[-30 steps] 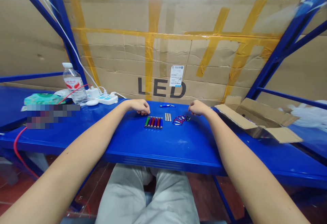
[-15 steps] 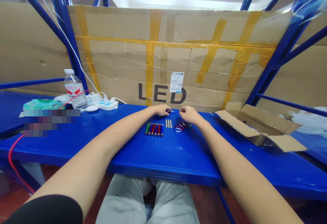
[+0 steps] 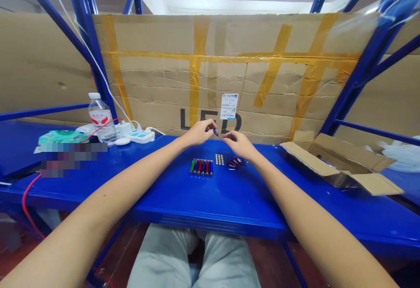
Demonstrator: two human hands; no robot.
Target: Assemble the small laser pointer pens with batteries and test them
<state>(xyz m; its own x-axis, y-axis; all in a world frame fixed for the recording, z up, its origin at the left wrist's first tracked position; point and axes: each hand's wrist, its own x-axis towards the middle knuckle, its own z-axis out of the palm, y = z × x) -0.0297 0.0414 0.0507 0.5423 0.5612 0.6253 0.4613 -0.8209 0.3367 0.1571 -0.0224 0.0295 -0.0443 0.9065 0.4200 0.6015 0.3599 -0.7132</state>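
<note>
My left hand is raised above the blue shelf and pinches a small blue flashlight at its fingertips. My right hand hovers just to its right, fingers curled toward the same piece; whether it touches it is unclear. Below them lies a row of several small coloured flashlights, a cluster of small silver button cells, and a pile of red and blue carabiner clips.
An open cardboard box lies on the right. A water bottle, a white power strip with cables, and a green tissue pack stand at the left. Taped cardboard marked LED closes the back.
Both hands came together from resting apart on the shelf. My left hand picked up the blue flashlight that lay behind the row and lifted it; my right hand moved in beside it.
</note>
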